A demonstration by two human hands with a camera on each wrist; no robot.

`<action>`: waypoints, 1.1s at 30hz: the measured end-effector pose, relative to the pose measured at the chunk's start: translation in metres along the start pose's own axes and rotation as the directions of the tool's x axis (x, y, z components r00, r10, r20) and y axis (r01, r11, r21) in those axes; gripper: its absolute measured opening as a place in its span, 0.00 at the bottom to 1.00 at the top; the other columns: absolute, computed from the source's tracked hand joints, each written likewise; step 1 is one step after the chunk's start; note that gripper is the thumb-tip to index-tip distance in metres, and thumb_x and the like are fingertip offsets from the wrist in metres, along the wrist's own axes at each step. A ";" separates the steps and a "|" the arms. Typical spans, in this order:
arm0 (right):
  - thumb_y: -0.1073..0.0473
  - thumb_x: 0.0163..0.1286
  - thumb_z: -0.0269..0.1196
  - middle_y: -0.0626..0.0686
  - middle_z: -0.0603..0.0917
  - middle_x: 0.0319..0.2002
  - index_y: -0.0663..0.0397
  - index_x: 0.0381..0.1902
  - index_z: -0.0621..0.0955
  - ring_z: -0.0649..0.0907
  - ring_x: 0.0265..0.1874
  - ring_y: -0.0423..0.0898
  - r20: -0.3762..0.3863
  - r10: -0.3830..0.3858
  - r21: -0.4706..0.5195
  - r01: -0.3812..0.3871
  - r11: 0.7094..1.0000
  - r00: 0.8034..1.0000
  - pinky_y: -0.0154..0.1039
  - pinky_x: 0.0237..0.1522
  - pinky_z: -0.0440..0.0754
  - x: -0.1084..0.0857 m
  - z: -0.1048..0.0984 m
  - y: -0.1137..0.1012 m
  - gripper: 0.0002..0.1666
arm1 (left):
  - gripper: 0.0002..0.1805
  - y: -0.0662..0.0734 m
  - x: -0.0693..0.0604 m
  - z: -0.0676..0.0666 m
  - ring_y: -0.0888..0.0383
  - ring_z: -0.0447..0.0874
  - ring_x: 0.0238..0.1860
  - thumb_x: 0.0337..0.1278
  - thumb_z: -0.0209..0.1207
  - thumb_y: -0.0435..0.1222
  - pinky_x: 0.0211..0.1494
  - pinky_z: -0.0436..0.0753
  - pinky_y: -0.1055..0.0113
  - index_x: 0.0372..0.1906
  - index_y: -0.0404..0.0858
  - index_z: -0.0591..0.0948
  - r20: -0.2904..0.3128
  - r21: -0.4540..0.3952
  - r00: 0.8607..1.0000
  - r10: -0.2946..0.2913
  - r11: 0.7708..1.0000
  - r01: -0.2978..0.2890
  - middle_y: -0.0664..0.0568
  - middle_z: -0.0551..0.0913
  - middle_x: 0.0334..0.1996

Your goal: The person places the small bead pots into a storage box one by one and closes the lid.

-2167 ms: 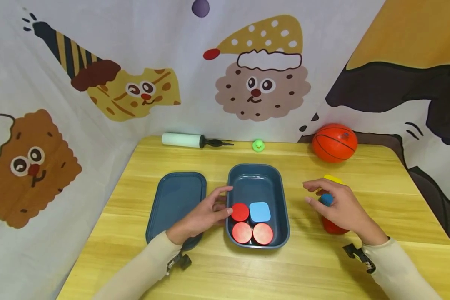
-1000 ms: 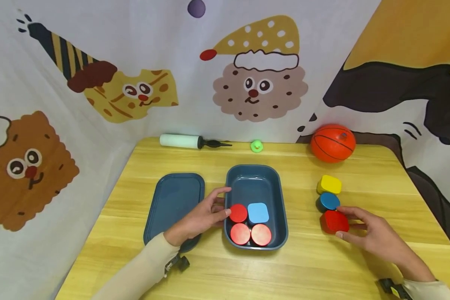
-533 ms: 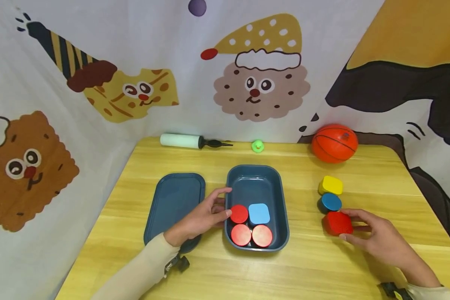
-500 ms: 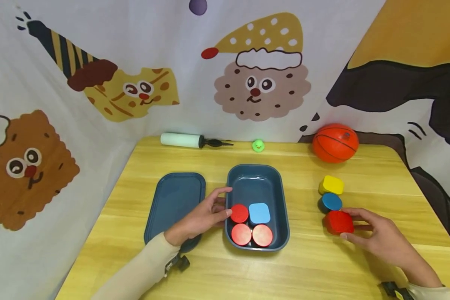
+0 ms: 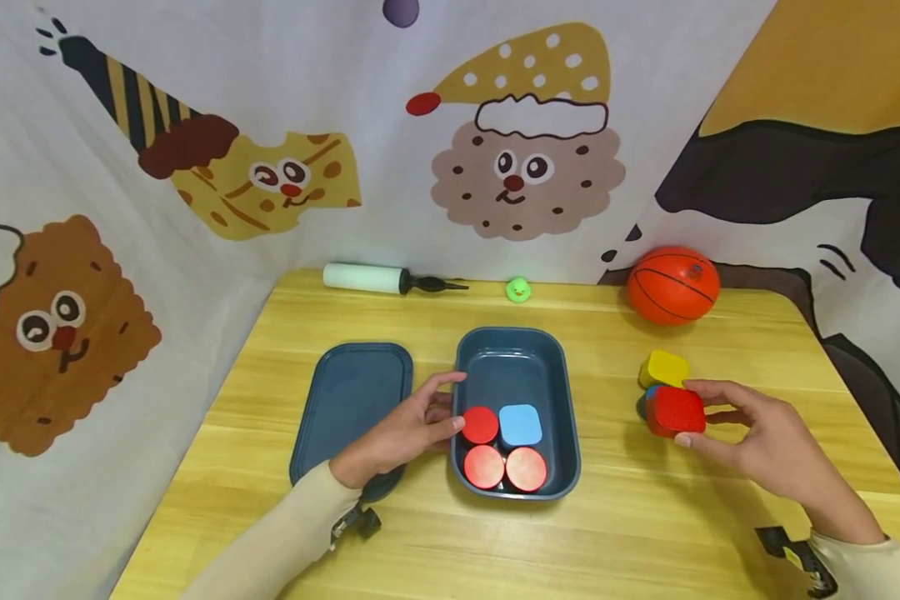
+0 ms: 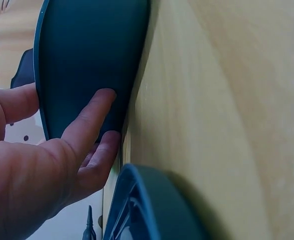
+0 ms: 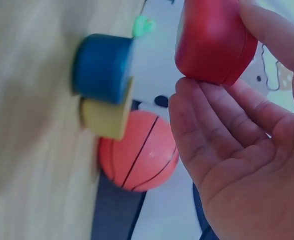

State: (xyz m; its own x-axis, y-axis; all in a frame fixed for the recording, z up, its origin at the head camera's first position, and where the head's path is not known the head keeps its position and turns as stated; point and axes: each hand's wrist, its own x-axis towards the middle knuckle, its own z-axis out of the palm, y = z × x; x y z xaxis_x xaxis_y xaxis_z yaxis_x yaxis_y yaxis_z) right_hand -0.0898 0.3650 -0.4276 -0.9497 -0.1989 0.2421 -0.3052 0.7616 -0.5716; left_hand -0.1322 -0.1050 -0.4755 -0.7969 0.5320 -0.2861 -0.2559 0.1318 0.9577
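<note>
A dark blue rectangular container (image 5: 520,354), open at the top, stands mid-table. In it are several small lidded jars: red round ones such as the red jar (image 5: 484,467), and one with a light blue square lid (image 5: 520,425). My left hand (image 5: 408,429) holds the container's left wall, fingers against the outside (image 6: 89,122) and thumb at the rim. On the right, my right hand (image 5: 768,437) pinches a red square jar (image 5: 675,412) between thumb and fingers, lifted off the table. Behind it stand a blue round jar (image 7: 102,68), mostly hidden in the head view, and a yellow jar (image 5: 663,369).
A flat dark blue lid (image 5: 356,396) lies left of the container, partly under my left forearm. Along the back edge are a white hand pump (image 5: 363,277), a green toy duck (image 5: 518,290) and an orange basketball (image 5: 673,286). A printed cloth (image 5: 390,83) hangs behind the table.
My right hand came down to the red square jar, took hold of it, and has now raised it, covering much of the blue jar. My left hand stays at the container.
</note>
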 end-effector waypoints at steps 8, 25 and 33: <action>0.54 0.48 0.88 0.55 0.90 0.52 0.52 0.59 0.86 0.80 0.42 0.23 0.011 -0.084 -0.003 0.084 0.996 0.996 0.15 0.43 0.79 0.034 0.008 -0.025 0.39 | 0.39 -0.003 0.002 0.000 0.48 0.82 0.62 0.77 0.61 0.35 0.58 0.90 0.52 0.84 0.51 0.58 0.000 -0.001 1.000 -0.008 1.000 0.008 0.36 0.70 0.72; 0.51 0.59 0.82 0.50 0.89 0.54 0.52 0.63 0.84 0.87 0.45 0.46 0.115 -0.166 0.133 0.150 0.980 0.979 0.48 0.45 0.92 0.095 0.060 -0.081 0.35 | 0.40 -0.001 0.003 -0.004 0.50 0.83 0.60 0.77 0.61 0.34 0.57 0.90 0.52 0.84 0.51 0.57 0.016 -0.030 1.000 -0.007 1.000 0.007 0.35 0.70 0.71; 0.47 0.58 0.82 0.51 0.89 0.53 0.53 0.64 0.84 0.85 0.48 0.49 0.177 -0.132 0.189 0.098 0.977 0.975 0.55 0.48 0.91 0.116 0.091 -0.100 0.38 | 0.39 0.000 0.003 -0.004 0.50 0.84 0.60 0.77 0.61 0.34 0.57 0.90 0.52 0.84 0.52 0.57 0.028 -0.044 0.999 -0.016 0.999 0.017 0.36 0.70 0.70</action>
State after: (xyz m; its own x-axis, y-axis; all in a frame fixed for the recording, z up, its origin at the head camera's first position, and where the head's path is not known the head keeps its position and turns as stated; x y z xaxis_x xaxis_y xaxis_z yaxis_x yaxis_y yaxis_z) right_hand -0.1759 0.2096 -0.4141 -0.8984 -0.4038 0.1727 -0.4046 0.6080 -0.6831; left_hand -0.1368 -0.1063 -0.4764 -0.7773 0.5527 -0.3005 -0.2933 0.1042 0.9503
